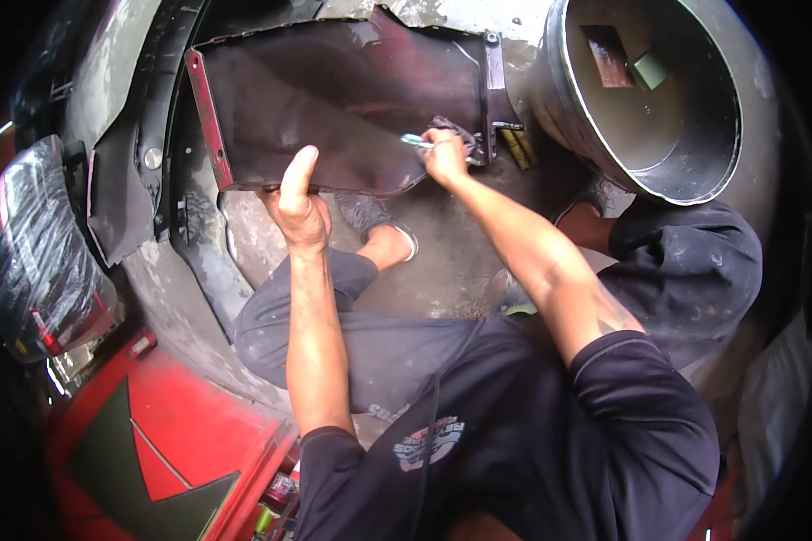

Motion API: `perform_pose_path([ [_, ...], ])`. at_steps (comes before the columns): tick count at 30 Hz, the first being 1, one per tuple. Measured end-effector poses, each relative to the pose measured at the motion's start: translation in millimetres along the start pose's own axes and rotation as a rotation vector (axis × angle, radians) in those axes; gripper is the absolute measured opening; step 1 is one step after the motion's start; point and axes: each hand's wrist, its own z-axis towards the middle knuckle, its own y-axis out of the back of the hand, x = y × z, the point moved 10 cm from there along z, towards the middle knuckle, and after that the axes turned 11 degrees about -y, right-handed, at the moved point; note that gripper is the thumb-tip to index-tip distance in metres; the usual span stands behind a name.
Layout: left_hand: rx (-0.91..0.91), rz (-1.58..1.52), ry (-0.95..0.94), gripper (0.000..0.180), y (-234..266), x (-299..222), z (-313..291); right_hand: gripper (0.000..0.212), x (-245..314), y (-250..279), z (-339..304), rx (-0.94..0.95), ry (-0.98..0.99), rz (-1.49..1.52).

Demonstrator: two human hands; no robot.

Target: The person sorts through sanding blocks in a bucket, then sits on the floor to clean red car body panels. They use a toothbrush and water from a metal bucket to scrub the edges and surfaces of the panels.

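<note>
A dark, wide car body panel (334,99) with a red flange along its left edge lies in front of me. My left hand (299,207) grips its near edge, thumb on the upper face and fingers hidden underneath. At the panel's right part, my right hand (445,160) is closed around a dark crumpled rag (460,131). A slim pale-teal piece (413,141) pokes out leftward by its fingers; its kind is too small to make out. Wet-looking streaks shine on the panel near this hand.
A large black tub (595,149) of murky water stands at right, with a dark red-brown sheet (609,56) and a green pad (649,70) in it. Yellow sticks (518,149) lie beside it. Black trim parts (144,153) and a plastic-wrapped part (41,252) are left, above red bodywork (171,433).
</note>
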Motion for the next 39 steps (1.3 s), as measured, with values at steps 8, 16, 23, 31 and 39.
perform_pose_path([
  [8,0.008,-0.017,0.078,0.035,9.1,17.2,-3.1,0.038,181.6,75.9,-58.9,-0.130,0.351,0.708],
  [16,0.038,-0.018,0.043,0.039,-1.3,16.7,-1.4,0.056,19.5,0.2,-43.9,0.059,0.540,-0.449],
  [23,0.008,-0.040,0.024,0.034,-17.4,14.4,1.5,0.013,35.5,11.6,14.3,-0.072,0.015,0.210],
  [31,0.026,-0.020,0.046,0.028,-25.2,6.5,-5.9,0.048,173.1,73.2,-57.7,-0.234,0.593,0.300],
  [39,0.113,0.097,-0.028,0.037,-42.5,-15.1,-5.5,0.065,12.2,49.2,5.3,-0.243,0.343,-0.606],
])
